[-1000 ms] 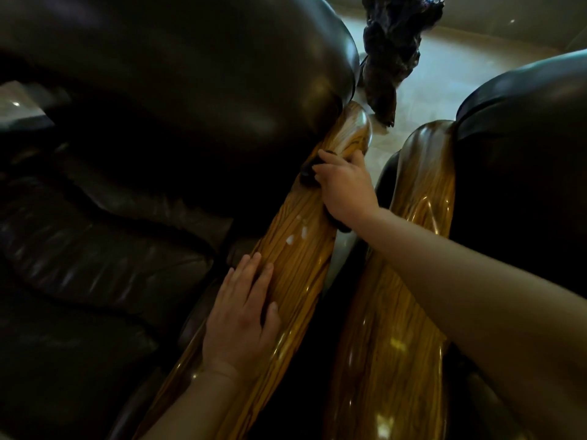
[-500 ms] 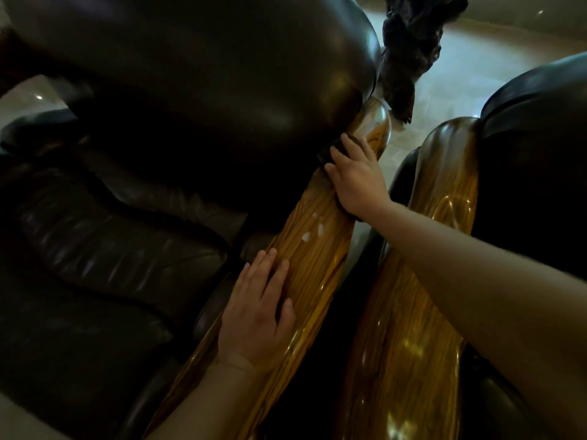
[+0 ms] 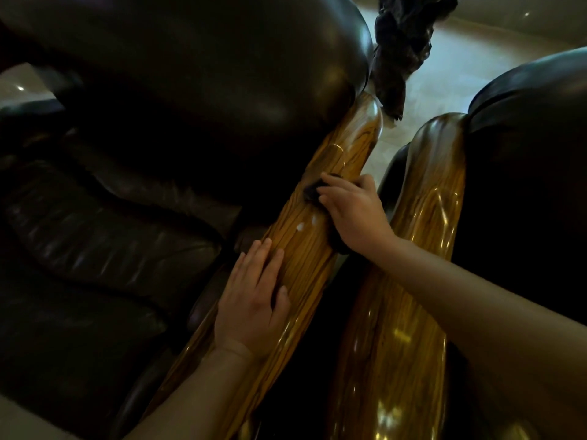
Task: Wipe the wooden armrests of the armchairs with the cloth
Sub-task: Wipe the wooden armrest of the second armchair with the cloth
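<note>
Right hand [image 3: 352, 211]: palm down, pressing dark cloth [image 3: 313, 192] onto wooden armrest [image 3: 305, 258]; cloth protrudes at its 10 o'clock. Left hand [image 3: 252, 300]: flat, open, at 7 o'clock.

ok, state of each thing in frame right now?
left hand: flat on the left armrest, empty
right hand: pressing the cloth onto the left armrest
cloth: dark, bunched under the right hand
left armrest: glossy, pale spots beside the cloth
right armrest: glossy, untouched
</note>
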Available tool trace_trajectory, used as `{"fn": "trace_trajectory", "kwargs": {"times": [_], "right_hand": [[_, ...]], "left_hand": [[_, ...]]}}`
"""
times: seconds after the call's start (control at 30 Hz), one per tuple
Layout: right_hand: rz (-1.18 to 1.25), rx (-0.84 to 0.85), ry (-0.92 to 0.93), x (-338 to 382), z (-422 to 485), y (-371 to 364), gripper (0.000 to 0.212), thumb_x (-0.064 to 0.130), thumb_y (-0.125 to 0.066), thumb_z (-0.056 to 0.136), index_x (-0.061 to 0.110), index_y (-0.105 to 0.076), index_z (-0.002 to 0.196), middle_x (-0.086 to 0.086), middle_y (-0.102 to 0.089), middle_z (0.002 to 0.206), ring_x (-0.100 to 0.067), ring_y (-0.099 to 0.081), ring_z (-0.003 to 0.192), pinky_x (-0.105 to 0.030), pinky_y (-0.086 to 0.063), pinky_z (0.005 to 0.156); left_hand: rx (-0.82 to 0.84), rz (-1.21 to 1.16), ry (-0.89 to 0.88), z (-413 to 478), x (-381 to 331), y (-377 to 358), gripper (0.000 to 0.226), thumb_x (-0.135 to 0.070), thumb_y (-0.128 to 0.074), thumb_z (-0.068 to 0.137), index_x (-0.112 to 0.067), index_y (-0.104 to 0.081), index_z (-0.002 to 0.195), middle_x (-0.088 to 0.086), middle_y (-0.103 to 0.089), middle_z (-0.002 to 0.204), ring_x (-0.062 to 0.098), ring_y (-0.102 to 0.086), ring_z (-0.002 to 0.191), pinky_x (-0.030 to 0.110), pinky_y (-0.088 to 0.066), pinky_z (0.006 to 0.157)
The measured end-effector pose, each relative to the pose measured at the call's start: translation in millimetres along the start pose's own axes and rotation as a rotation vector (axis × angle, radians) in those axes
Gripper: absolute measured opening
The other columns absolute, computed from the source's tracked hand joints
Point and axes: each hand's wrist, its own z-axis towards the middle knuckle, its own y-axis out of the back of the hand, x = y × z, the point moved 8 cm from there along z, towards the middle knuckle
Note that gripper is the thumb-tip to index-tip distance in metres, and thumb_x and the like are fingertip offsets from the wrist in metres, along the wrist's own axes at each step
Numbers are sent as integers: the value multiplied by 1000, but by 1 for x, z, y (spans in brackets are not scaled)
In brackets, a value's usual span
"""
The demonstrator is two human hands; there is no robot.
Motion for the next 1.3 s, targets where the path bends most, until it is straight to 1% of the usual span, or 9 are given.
{"fn": "trace_trajectory", "kwargs": {"times": [0.23, 0.33, 0.43, 0.5, 0.67, 0.93, 1.1, 1.2, 1.3], "right_hand": [[-268, 39, 262, 12, 17, 5, 23, 20, -54, 100, 18, -74, 111, 0, -63, 135, -18, -45, 103, -33, -31, 86], [-266, 130, 17, 0, 46, 1, 31, 17, -42, 103, 17, -70, 116, -2, -59, 138, -22, -47, 124, -34, -30, 94], [-47, 85, -293, -11, 48, 13, 30, 25, -43, 103, 13, -71, 104, -8, -69, 108, -28, -60, 105, -39, -45, 90], [212, 27, -418, -2, 23, 13, 27, 31, -46, 102, 21, -72, 102, -4, -66, 107, -26, -60, 101, -42, -50, 91], [-67, -116, -253, 40, -52, -8, 33, 29, -46, 102, 15, -61, 129, -9, -42, 143, -28, -44, 119, -36, -41, 99], [56, -236, -563, -16, 3, -2, 29, 32, -45, 103, 15, -65, 115, -7, -42, 133, -26, -44, 115, -27, -33, 83], [196, -68, -553, 6, -49, -21, 54, 45, -44, 101, 16, -40, 146, -8, -23, 152, -33, -32, 132, -45, -37, 108], [77, -116, -422, 18, -59, -21, 59, 45, -42, 101, 22, -27, 154, -7, -22, 153, -32, -35, 129, -41, -40, 101], [153, -221, -588, -22, -25, -17, 48, 40, -39, 104, 24, -38, 149, -5, -36, 143, -29, -43, 122, -34, -38, 92]], "left_hand": [[-20, -19, -1, 1, -1, 0, 55, -37, -37, 97, -19, -37, 149, 1, -27, 161, 12, -13, 151, 37, -13, 122], [-24, -27, 11, -1, -1, 1, 56, -37, -36, 97, -20, -37, 150, -1, -26, 161, 10, -12, 151, 39, -14, 122], [-21, -28, 1, 0, -2, 2, 56, -37, -37, 97, -19, -37, 150, 0, -27, 161, 12, -15, 150, 39, -14, 122], [-14, -19, -2, 0, -1, 2, 56, -37, -37, 97, -19, -36, 150, 1, -27, 161, 13, -15, 151, 39, -14, 122], [-5, -6, -6, 0, -1, 1, 56, -35, -36, 97, -18, -37, 150, 3, -27, 161, 14, -15, 151, 42, -18, 122], [-31, 4, -4, 1, 0, -2, 56, -35, -38, 96, -19, -37, 150, 3, -29, 161, 13, -16, 151, 38, -14, 123], [-13, -6, -18, 0, 0, -1, 55, -35, -37, 97, -19, -36, 150, 3, -27, 161, 14, -15, 151, 40, -15, 122], [-12, -9, -12, 0, 0, -1, 56, -35, -36, 97, -19, -36, 150, 3, -27, 161, 15, -15, 151, 42, -17, 121], [-27, -9, -6, -1, 1, -2, 56, -36, -36, 97, -19, -35, 150, 1, -27, 161, 13, -15, 151, 40, -15, 122]]}}
